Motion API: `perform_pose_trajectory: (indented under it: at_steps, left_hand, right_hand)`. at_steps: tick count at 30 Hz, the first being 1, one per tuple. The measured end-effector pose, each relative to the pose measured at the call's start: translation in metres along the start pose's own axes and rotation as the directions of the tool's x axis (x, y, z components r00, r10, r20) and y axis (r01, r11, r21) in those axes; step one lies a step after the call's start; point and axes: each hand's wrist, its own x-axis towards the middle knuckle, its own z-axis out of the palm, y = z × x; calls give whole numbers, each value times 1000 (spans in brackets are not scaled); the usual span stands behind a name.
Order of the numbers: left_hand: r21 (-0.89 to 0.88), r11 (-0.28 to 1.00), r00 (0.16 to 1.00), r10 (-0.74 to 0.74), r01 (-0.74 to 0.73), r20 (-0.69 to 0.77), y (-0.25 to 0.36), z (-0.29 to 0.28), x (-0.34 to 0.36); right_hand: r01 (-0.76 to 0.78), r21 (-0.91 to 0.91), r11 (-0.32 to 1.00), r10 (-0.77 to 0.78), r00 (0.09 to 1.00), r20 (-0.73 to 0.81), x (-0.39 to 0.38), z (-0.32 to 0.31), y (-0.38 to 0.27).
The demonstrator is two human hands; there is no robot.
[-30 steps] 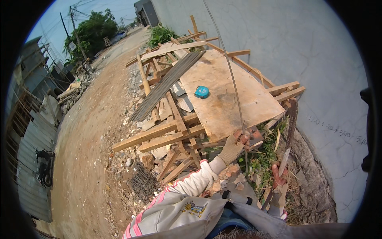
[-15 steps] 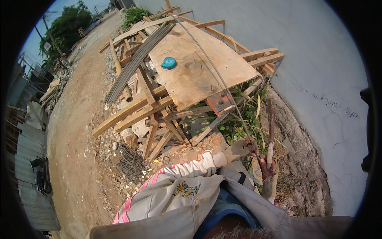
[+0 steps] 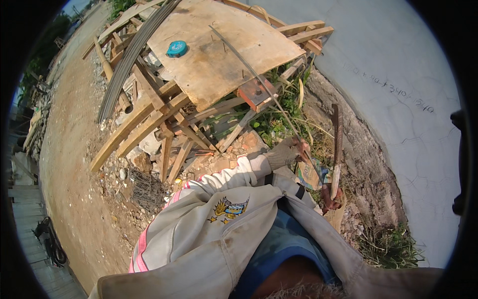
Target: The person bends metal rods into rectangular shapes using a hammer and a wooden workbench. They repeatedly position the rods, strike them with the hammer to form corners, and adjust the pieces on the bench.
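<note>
- The left hand (image 3: 289,152), in a fingerless knitted glove, is closed round a thin metal rod (image 3: 259,79) right of the frame's centre; in the previous frame it was close beside the right hand (image 3: 332,198), and now a clear gap separates them.
- The right hand, lower right, has its fingers wrapped round the pale lower part of a long, narrow tool (image 3: 338,134). The rod's near end reaches this hand; whether its fingers grip the rod too, I cannot tell.
- A second ago the rod rose steeply past the top edge of the frame. Half a second ago its far end reached the far edge of the plywood counter (image 3: 199,70); now that end is over the sheet itself, upper centre.
- The view has tipped downward, so the counter sits higher in the frame; the blue tape measure (image 3: 177,49) keeps its place on it.
- The rod is slim, dark grey and nearly straight, slanting from upper centre to lower right. It passes over an orange-red block (image 3: 256,93) beside the counter's near edge; whether it touches the block is unclear.
- The tool stands almost upright, rusty brown above, with a small hooked top.
- A bundle of grey rods (image 3: 132,62) lies upper left, across rough timber (image 3: 142,119).
</note>
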Motion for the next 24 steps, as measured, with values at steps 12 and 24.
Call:
perform_pose_trajectory:
  at_steps: [12, 24]
  left_hand:
    - [723, 685, 972, -90, -96, 215, 66, -60, -33]
    - [936, 17, 834, 460, -351, 304, 195, -141, -38]
  right_hand:
    - [-75, 26, 997, 79, 973, -218, -57, 31, -18]
    - [13, -209, 978, -71, 959, -274, -74, 41, -42]
